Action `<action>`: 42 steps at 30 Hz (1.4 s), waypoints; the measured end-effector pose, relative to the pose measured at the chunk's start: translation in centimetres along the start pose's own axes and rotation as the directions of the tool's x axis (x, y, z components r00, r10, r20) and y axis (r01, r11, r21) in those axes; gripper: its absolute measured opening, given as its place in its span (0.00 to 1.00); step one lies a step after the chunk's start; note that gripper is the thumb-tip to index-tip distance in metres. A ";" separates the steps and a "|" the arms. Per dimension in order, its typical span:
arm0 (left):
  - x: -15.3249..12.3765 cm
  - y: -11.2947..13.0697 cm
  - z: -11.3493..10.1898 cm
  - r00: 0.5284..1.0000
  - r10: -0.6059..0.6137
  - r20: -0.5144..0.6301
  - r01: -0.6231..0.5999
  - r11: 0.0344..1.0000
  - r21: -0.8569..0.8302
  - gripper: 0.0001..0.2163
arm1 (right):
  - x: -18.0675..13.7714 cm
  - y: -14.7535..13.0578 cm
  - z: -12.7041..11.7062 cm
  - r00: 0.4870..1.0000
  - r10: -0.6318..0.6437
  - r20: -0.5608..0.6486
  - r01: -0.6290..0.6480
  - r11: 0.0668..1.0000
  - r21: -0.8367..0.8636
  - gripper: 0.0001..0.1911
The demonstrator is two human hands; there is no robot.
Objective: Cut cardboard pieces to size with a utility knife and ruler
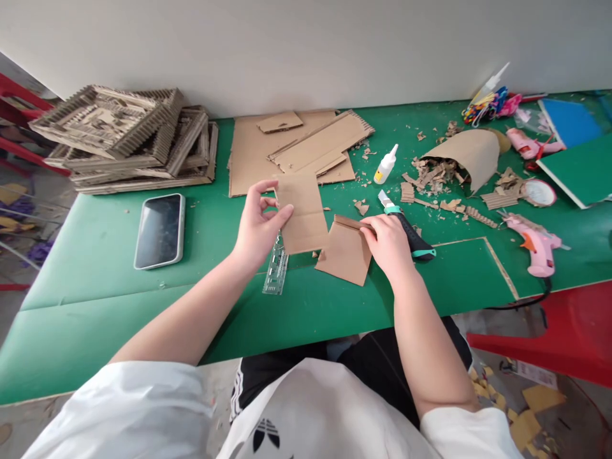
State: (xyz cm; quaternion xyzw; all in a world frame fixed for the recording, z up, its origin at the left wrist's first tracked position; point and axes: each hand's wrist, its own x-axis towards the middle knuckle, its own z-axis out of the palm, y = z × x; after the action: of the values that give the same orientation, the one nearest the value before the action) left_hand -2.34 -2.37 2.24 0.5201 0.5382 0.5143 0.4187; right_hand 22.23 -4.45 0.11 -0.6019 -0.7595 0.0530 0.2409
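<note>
My left hand (261, 223) pinches a rectangular cardboard piece (302, 213) by its left edge and holds it up over the table. A clear plastic ruler (276, 271) lies partly under that piece. My right hand (388, 242) is closed at the upper right edge of a second cardboard piece (345, 258), where a narrow cardboard strip (351, 222) runs along the top. Its fingertips are partly hidden. Close against the right hand lies a utility knife (414, 236) with a black and teal handle, its blade end pointing away from me.
Cardboard sheets (248, 150) lie at the back beside stacked corrugated cardboard frames (129, 140). A phone (160, 231) is at left. A glue bottle (384, 169), cardboard scraps (440, 175), a pink glue gun (535, 245) and a tape roll (539, 191) are to the right. A red stool (568, 331) stands beside the table.
</note>
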 end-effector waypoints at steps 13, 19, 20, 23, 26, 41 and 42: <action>-7.5 0.0 1.9 0.918 -0.126 0.376 -0.084 0.865 0.495 0.19 | -0.3 -0.2 -1.1 0.946 0.214 0.244 -0.311 0.811 0.495 0.15; -8.0 0.0 1.7 0.847 -0.071 0.528 -0.365 0.644 0.672 0.16 | -0.4 -0.6 -1.4 0.944 0.173 0.280 -0.289 0.842 0.456 0.12; -8.0 0.0 1.7 0.839 -0.023 0.543 -0.424 0.598 0.680 0.16 | -0.4 -0.6 -1.4 0.942 0.174 0.287 -0.293 0.844 0.450 0.12; -7.7 -0.1 2.0 0.766 0.162 0.622 -0.622 0.432 0.653 0.17 | -0.4 -0.8 -1.4 0.941 0.168 0.293 -0.288 0.854 0.433 0.10; -6.9 -0.3 2.7 0.657 0.253 0.710 -0.746 0.349 0.566 0.23 | -0.4 -0.8 -1.3 0.952 0.149 0.267 -0.254 0.871 0.421 0.09; -5.9 -0.7 4.2 0.625 0.210 0.752 -0.772 0.309 0.555 0.25 | -0.4 -0.6 -0.9 0.961 0.117 0.252 -0.193 0.933 0.304 0.08; -5.9 -0.7 4.2 0.623 0.212 0.753 -0.775 0.300 0.557 0.25 | -0.4 -0.6 -0.9 0.960 0.116 0.257 -0.194 0.933 0.302 0.09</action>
State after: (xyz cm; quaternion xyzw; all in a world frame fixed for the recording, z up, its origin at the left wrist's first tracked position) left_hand 2.32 -7.64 0.56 0.9214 0.3697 0.1113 0.0449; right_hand 22.15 -5.18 1.02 -0.6018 -0.7134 0.2668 0.2402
